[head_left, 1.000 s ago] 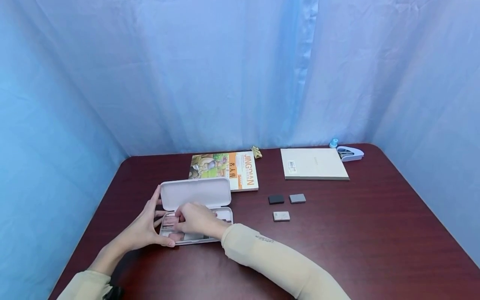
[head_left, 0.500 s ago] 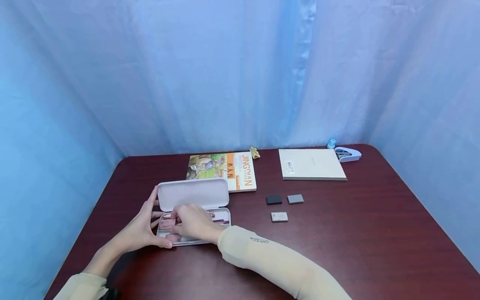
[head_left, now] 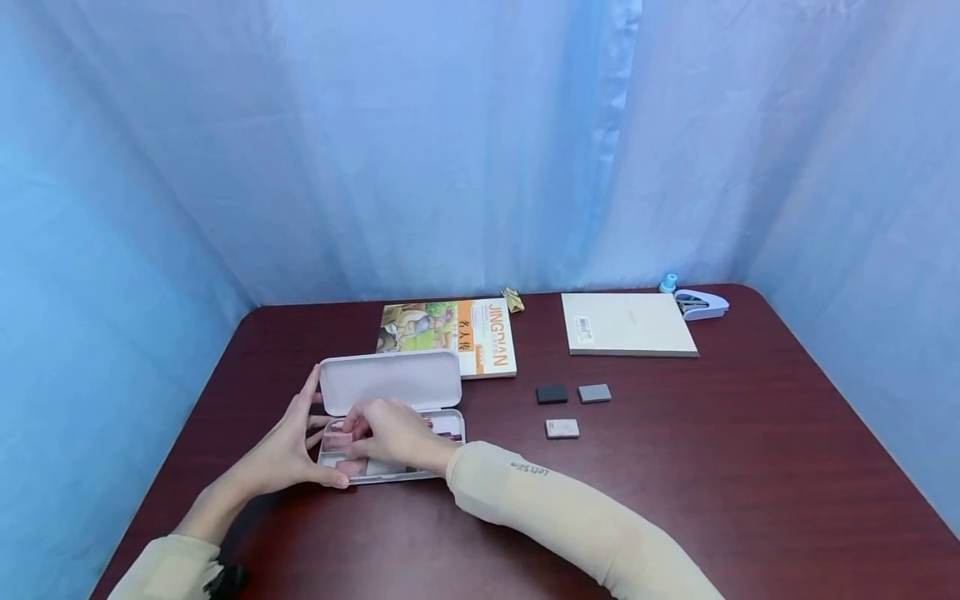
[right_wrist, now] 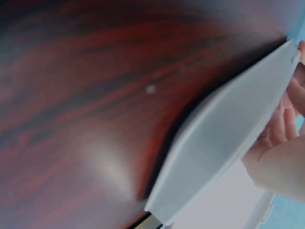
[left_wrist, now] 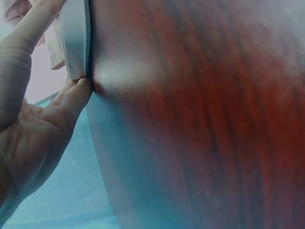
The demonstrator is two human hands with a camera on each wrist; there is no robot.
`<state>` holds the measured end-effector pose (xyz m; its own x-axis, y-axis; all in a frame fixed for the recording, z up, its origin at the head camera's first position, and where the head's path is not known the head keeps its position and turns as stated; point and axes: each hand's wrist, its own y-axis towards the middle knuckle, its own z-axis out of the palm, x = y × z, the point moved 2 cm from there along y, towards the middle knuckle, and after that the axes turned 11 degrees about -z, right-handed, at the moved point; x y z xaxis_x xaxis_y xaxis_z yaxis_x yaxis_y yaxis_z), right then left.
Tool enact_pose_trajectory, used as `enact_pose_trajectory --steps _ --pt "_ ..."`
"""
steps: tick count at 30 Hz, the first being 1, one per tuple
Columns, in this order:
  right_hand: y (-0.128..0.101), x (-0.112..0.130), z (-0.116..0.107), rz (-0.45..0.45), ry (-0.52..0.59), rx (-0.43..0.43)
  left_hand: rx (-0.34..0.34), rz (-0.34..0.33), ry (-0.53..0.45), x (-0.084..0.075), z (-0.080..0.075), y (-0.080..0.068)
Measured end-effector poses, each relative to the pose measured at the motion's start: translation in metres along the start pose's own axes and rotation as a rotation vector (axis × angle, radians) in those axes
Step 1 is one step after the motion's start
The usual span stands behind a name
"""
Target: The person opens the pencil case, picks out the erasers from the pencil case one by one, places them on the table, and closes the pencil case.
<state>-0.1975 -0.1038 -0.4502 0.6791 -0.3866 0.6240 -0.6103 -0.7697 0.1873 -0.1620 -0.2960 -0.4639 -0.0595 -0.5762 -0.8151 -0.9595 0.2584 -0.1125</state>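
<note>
An open white pencil case [head_left: 390,383] lies at the left of the table, its lid raised at the back. My left hand [head_left: 279,457] grips its left end, thumb at the front corner and the other fingers along the side and behind. Reaching in from the right, my right hand [head_left: 390,435] has its fingers curled in the left part. Its thumb and index finger pinch the right end of a pink eraser [head_left: 336,440]. Another pink block [head_left: 351,468] lies in the front compartment. Reddish pencils [head_left: 450,436] show at the right end, partly hidden by my right hand.
Right of the case lie a black eraser [head_left: 552,394], a grey eraser [head_left: 594,393] and a white eraser [head_left: 562,428]. A picture book [head_left: 487,337] lies behind the lid. Farther back are a cream notebook [head_left: 630,325], a pale stapler-like tool [head_left: 701,305] and a crumpled yellow piece [head_left: 513,300].
My right fingers have shifted slightly inside the case, around the pink eraser at its left end. My left hand keeps the same grip. The head view has moved a little.
</note>
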Motion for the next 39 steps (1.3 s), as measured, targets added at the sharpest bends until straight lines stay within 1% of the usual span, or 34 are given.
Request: enact_pose_trajectory --steps 6,12,17,21,27,31,35,39 --pt "0.0 0.001 -0.003 0.043 0.023 0.01 0.005 0.005 -0.01 -0.001 0.001 -0.001" --pt "0.002 0.001 -0.006 0.016 0.053 0.025 0.0 0.006 0.0 -0.002 -0.002 -0.002" --pt "0.003 -0.004 -0.017 0.017 0.132 -0.008 0.0 0.012 0.004 -0.003 -0.003 0.0" --pt "-0.002 -0.009 -0.028 0.042 0.236 -0.015 -0.003 0.004 -0.002 -0.002 -0.002 -0.001" --pt "-0.023 -0.012 -0.052 0.132 0.442 -0.029 -0.012 -0.013 0.0 -0.002 0.003 0.0" --pt "-0.041 -0.016 -0.073 0.157 0.55 -0.04 -0.009 -0.023 0.01 -0.001 0.005 0.001" --pt "-0.059 -0.024 -0.095 0.154 0.608 -0.051 -0.028 -0.026 0.022 -0.001 0.004 -0.002" --pt "-0.084 -0.037 -0.119 0.169 0.625 -0.079 -0.034 -0.024 0.026 -0.003 0.003 -0.002"
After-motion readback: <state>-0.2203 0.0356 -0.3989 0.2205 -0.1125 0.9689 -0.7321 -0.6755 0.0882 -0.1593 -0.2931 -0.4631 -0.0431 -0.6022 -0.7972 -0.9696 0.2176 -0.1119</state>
